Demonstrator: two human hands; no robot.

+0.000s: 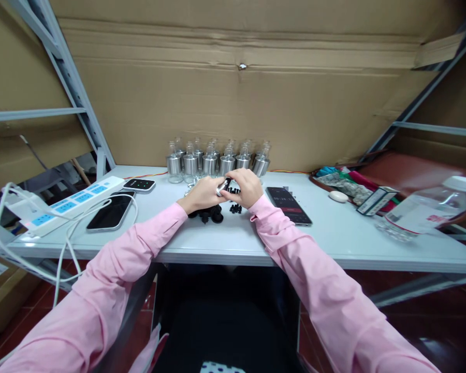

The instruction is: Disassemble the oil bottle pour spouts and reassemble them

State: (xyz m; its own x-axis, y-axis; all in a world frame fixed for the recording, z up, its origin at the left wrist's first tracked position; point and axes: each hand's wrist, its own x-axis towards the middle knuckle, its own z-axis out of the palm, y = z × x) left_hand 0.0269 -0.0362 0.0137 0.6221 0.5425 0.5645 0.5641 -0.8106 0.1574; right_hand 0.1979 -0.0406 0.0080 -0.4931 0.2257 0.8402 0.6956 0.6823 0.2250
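My left hand (pixel 204 194) and my right hand (pixel 249 186) meet over the middle of the white table. Both are closed, pinching a small silver-and-black part (pixel 223 186) between their fingertips; its exact kind is too small to make out. Below the left hand lie several round black pieces (pixel 216 215), partly covered by it. Small black pieces (pixel 236 208) are grouped under the right hand. Behind the hands stand rows of glass bottles (pixel 209 165) with silver metal sleeves and bare necks. Some shiny pieces near the left hand are mostly hidden.
To the left lie a power strip (pixel 68 206), white cables, a dark phone (pixel 112 211) and a small device (pixel 139 185). On the right are a phone showing a timer (pixel 289 205), a white oval object (pixel 338 197), a small box (pixel 377 201) and a plastic bottle (pixel 427 210). Cardboard stands behind.
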